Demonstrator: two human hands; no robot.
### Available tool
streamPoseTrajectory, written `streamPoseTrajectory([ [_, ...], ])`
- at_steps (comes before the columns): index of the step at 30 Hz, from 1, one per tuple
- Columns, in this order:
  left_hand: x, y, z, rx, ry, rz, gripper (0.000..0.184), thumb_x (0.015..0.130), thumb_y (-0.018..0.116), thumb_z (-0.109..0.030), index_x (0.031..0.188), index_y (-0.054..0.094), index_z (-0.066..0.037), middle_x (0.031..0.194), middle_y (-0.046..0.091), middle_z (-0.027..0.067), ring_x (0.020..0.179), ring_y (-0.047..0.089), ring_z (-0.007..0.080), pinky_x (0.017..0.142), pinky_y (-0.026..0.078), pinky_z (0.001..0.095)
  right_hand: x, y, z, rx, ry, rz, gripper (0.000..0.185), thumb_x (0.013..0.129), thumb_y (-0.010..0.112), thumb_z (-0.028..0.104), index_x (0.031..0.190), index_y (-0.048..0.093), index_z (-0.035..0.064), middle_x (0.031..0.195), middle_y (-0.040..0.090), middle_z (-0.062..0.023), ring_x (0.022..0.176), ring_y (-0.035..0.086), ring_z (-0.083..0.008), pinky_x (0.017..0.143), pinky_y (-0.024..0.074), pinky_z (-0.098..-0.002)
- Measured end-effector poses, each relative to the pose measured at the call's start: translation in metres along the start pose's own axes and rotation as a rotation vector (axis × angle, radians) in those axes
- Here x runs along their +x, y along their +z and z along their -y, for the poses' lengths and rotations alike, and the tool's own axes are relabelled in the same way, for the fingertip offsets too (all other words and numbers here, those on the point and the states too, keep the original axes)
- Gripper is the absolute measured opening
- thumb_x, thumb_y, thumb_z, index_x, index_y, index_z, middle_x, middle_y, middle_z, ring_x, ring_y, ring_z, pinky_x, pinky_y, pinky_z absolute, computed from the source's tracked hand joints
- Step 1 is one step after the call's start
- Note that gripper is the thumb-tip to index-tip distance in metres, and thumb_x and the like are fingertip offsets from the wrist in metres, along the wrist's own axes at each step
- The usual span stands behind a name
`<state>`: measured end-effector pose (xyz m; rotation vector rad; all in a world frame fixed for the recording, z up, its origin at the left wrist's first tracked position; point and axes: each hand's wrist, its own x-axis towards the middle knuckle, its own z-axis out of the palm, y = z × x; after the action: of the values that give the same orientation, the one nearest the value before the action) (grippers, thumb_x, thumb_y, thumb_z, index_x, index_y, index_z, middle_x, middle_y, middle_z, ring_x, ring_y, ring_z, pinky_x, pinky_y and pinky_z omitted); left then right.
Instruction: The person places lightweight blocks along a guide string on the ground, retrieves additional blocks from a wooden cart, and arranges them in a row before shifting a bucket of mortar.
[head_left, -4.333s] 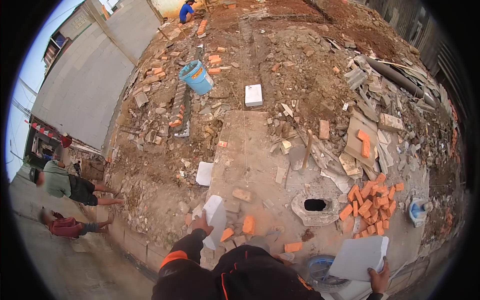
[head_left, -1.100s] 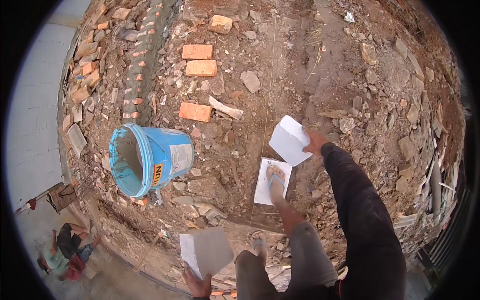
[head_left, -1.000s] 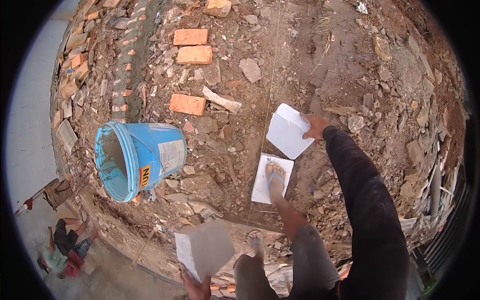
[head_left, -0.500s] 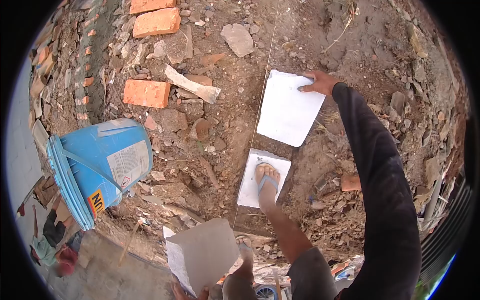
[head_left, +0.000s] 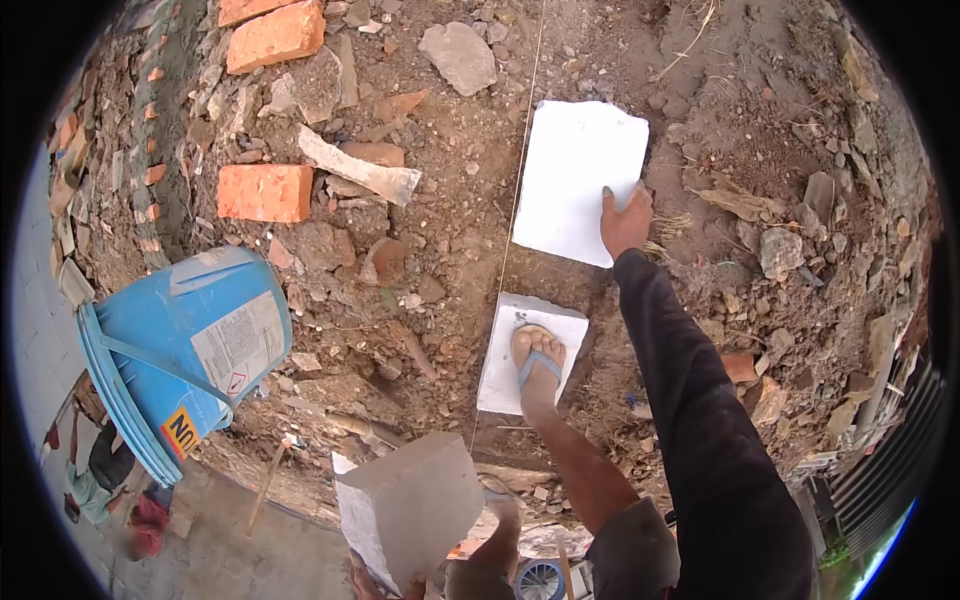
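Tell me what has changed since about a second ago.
The right hand has moved the front white block forward, away from the sandalled foot; the block now appears to lie flat on the ground. The hand has shifted to its near right edge; whether it still grips is unclear. Unchanged: the left hand holds the grey block, and the foot rests on another white block.

Head-worn view, facing steeply down, ground (head_left: 470, 200) near.

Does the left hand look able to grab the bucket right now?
Probably not: the left hand is busy holding a block, which would likely have to be put down before grabbing the bucket.
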<state>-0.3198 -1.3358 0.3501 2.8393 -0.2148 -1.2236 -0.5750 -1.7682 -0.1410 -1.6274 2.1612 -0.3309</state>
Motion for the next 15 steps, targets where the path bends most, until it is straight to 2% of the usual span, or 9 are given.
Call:
streamPoseTrajectory([
  [1,0.003,0.007,0.01,-0.262,-0.085,-0.03,0.091,0.076,0.082,-0.021,0.144,0.028,0.006,0.142,0.037,0.0251,0.131,0.035,0.0326,0.108,0.036,0.0421,0.002,-0.015,0.006,-0.171,-0.035,0.081,0.072,0.089,0.063,0.038,0.14,0.039,-0.0057,0.14,0.04,-0.0253,0.128,0.041,-0.042,0.107,0.0314,-0.0542],
  [2,0.007,0.01,-0.001,-0.267,-0.088,-0.031,0.091,0.076,0.082,-0.021,0.144,0.028,0.006,0.142,0.037,0.0251,0.131,0.035,0.0326,0.108,0.036,0.0421,0.006,-0.031,0.019,-0.344,-0.072,0.165,0.072,0.088,0.064,0.038,0.142,0.039,-0.0025,0.142,0.038,-0.0239,0.129,0.039,-0.0407,0.107,0.0295,-0.057],
  [5,0.015,0.014,-0.039,-0.254,-0.084,-0.003,0.093,0.076,0.082,-0.022,0.146,0.027,0.006,0.147,0.031,0.0271,0.137,0.03,0.0342,0.112,0.031,0.0443,0.056,-0.035,0.07,-0.341,-0.53,-0.119,0.075,0.092,0.056,0.049,0.146,0.034,0.0015,0.146,0.035,-0.023,0.139,0.028,-0.0407,0.112,0.0197,-0.0606],
  [6,0.019,0.011,-0.04,-0.011,-0.072,0.022,0.096,0.077,0.082,-0.025,0.147,0.025,0.006,0.149,0.029,0.0282,0.138,0.028,0.0364,0.113,0.029,0.0459,0.082,-0.02,0.08,-0.416,-0.539,-0.136,0.08,0.093,0.049,0.057,0.147,0.031,0.0014,0.146,0.036,-0.0238,0.142,0.025,-0.0399,0.113,0.0172,-0.0605],
  [7,0.022,0.011,-0.041,0.227,-0.06,0.043,0.098,0.077,0.082,-0.027,0.148,0.023,0.006,0.151,0.027,0.0292,0.14,0.027,0.0386,0.114,0.027,0.0475,0.11,0.01,0.072,-0.39,-0.577,-0.183,0.077,0.092,0.047,0.061,0.139,0.043,0.0004,0.134,0.049,-0.0224,0.134,0.038,-0.038,0.111,0.0184,-0.0628],
  [8,0.027,0.014,-0.047,0.224,-0.06,0.038,0.098,0.077,0.082,-0.027,0.148,0.023,0.006,0.151,0.027,0.0292,0.14,0.027,0.0386,0.114,0.027,0.0475,0.111,0.016,0.082,-0.385,-0.581,-0.185,0.077,0.092,0.047,0.061,0.139,0.043,0.0004,0.134,0.049,-0.0224,0.134,0.038,-0.038,0.111,0.0184,-0.0628],
  [10,0.036,0.014,-0.057,0.256,-0.125,0.087,0.102,0.077,0.081,-0.032,0.149,0.02,0.007,0.151,0.026,0.0313,0.142,0.023,0.0422,0.115,0.023,0.049,0.107,0.028,0.091,-0.529,-0.362,0.065,0.071,0.091,0.046,0.063,0.124,0.056,0.0013,0.117,0.056,-0.0181,0.121,0.049,-0.0356,0.108,0.021,-0.0646],
  [11,0.038,0.013,-0.052,0.267,-0.13,0.093,0.102,0.077,0.081,-0.032,0.149,0.02,0.007,0.151,0.026,0.0313,0.142,0.023,0.0422,0.115,0.023,0.049,0.102,0.036,0.084,-0.505,-0.445,-0.091,0.065,0.09,0.048,0.063,0.108,0.062,0.0028,0.107,0.057,-0.0149,0.11,0.053,-0.0335,0.106,0.0219,-0.0654],
  [15,0.05,0.025,-0.054,0.282,-0.049,0.066,0.104,0.077,0.081,-0.036,0.149,0.02,0.008,0.15,0.026,0.0331,0.141,0.024,0.0442,0.115,0.023,0.0491,0.066,0.054,0.07,-0.434,-0.457,-0.071,0.063,0.09,0.049,0.062,0.105,0.062,0.0023,0.107,0.058,-0.0148,0.113,0.051,-0.0324,0.106,0.0197,-0.0651],
])
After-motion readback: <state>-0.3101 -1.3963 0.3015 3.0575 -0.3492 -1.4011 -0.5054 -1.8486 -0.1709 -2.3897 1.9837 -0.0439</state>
